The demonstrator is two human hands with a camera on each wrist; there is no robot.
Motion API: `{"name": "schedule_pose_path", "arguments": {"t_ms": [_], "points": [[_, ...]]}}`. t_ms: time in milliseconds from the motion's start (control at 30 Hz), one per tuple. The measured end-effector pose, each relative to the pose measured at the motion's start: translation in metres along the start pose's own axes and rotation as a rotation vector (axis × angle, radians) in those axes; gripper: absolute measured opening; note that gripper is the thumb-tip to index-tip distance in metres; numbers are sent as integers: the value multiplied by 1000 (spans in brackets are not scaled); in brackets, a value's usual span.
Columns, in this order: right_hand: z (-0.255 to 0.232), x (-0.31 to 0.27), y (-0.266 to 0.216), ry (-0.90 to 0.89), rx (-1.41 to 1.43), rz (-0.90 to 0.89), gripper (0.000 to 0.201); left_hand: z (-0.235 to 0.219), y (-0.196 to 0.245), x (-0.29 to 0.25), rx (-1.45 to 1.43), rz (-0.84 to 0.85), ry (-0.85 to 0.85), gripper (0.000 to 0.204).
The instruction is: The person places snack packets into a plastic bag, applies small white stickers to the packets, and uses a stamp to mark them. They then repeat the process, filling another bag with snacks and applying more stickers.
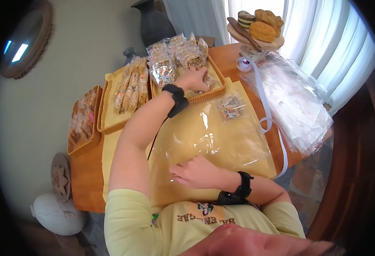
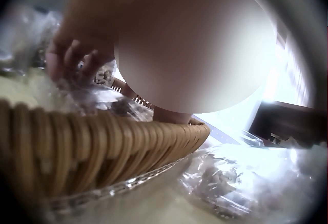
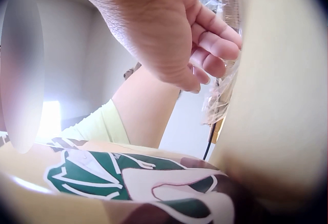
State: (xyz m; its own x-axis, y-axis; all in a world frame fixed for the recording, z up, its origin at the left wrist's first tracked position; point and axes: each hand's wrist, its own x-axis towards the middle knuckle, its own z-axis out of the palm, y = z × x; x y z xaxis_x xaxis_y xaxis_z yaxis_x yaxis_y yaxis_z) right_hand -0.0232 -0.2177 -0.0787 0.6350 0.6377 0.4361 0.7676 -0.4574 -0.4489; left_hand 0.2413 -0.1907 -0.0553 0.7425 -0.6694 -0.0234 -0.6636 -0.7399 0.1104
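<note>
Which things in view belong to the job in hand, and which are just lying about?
Likely in the job:
- wrapped snacks in the basket where the left hand reaches
- clear plastic at the right hand

Apparently lying about:
- pastries on a stand
- dark vase
- round white pot

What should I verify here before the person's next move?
1. Left hand at the rightmost rectangular tan wicker basket: ok.
2. Left hand gripping a transparent plastic-wrapped packet there: cannot tell.
3. Flat, clear plastic bag lying on the yellow paper: ok.
4. Small multicoloured packet toward the bag's far side: ok.
5. Right hand pinching the bag's edge: cannot tell.
6. Both hands at the bag: not ok; the left is away.
</note>
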Motion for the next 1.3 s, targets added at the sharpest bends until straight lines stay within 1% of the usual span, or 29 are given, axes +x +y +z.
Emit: {"name": "schedule_pose_path", "arguments": {"t_ms": [67, 133, 200, 267, 333, 400, 433, 467, 500, 533, 567, 600, 667, 733, 800, 833, 867, 900, 933, 967, 1000, 1033, 1067, 1100, 1133, 1167, 1200, 1267, 1300], "points": [[0, 0, 1, 26, 1, -18, 13, -23, -9, -11, -217, 113, 108, 65], [1, 0, -1, 49, 28, -42, 13, -56, -8, -38, -468, 127, 192, 65], [-3, 1, -2, 15, -10, -25, 13, -92, 1, -89, -618, 87, 298, 61], [-3, 1, -3, 28, 2, -36, 13, -108, -8, -138, -852, 127, 248, 63], [-3, 1, -4, 49, 4, -42, 14, -114, -16, -190, -869, 205, 187, 69], [-5, 0, -5, 65, -40, -51, 14, -109, -15, -242, -912, 129, 117, 75], [-6, 0, -6, 72, -31, -56, 14, -107, -18, -266, -940, 1, -39, 78], [-6, 0, -7, 93, -36, -60, 14, -98, -17, -282, -927, 16, -44, 79], [-7, 0, -7, 109, -39, -64, 14, -86, -24, -297, -946, 2, -137, 76], [-7, 0, -8, 107, -31, -69, 14, -75, -24, -304, -904, -12, -234, 74], [-7, 1, -9, 111, -39, -65, 14, -66, -23, -307, -861, -22, -330, 71], [-8, 1, -10, 116, -52, -58, 13, -61, -20, -305, -865, -22, -330, 71], [-9, 1, -13, 117, -27, -65, 12, -49, -10, -291, -592, 107, -373, 66], [-12, 0, -12, 130, -20, -58, 11, -44, -1, -267, -582, 174, -373, 66], [-13, 1, -11, 179, -45, -135, 10, -38, 6, -239, -565, 248, -385, 67], [-15, 1, -11, 186, -56, -115, 10, -31, 9, -224, -557, 294, -350, 67], [-18, 2, -11, 204, -49, -133, 11, -24, 13, -211, -549, 339, -313, 68], [-21, 3, -10, 222, -40, -152, 11, -17, 16, -200, -548, 359, -323, 68], [-20, 4, -8, 227, -48, -136, 11, -11, 20, -190, -503, 395, -282, 68], [-19, 5, -5, 269, -45, -186, 11, -6, 25, -181, -462, 430, -240, 69], [-18, 5, -3, 310, -41, -235, 11, -2, 29, -173, -467, 444, -250, 69], [-18, 6, -2, 312, -44, -216, 11, 1, 34, -165, -451, 566, -204, 70], [-18, 7, -1, 348, -40, -249, 10, 3, 40, -159, -435, 689, -155, 71], [-19, 7, 0, 384, -38, -285, 10, 3, 48, -154, -442, 704, -164, 71], [-20, 6, -1, 386, -45, -270, 10, -2, 57, -150, -367, 711, -174, 72], [-21, 4, -4, 350, -55, -250, 11, -4, 64, -147, -290, 717, -182, 73], [-22, 4, -6, 314, -66, -234, 12, 0, 67, -141, -291, 728, -185, 73], [-25, 4, -8, 339, -75, -248, 13, 6, 73, -133, -266, 874, -92, 72], [-26, 3, -9, 361, -79, -268, 15, 8, 76, -134, -268, 880, -99, 72]]}}
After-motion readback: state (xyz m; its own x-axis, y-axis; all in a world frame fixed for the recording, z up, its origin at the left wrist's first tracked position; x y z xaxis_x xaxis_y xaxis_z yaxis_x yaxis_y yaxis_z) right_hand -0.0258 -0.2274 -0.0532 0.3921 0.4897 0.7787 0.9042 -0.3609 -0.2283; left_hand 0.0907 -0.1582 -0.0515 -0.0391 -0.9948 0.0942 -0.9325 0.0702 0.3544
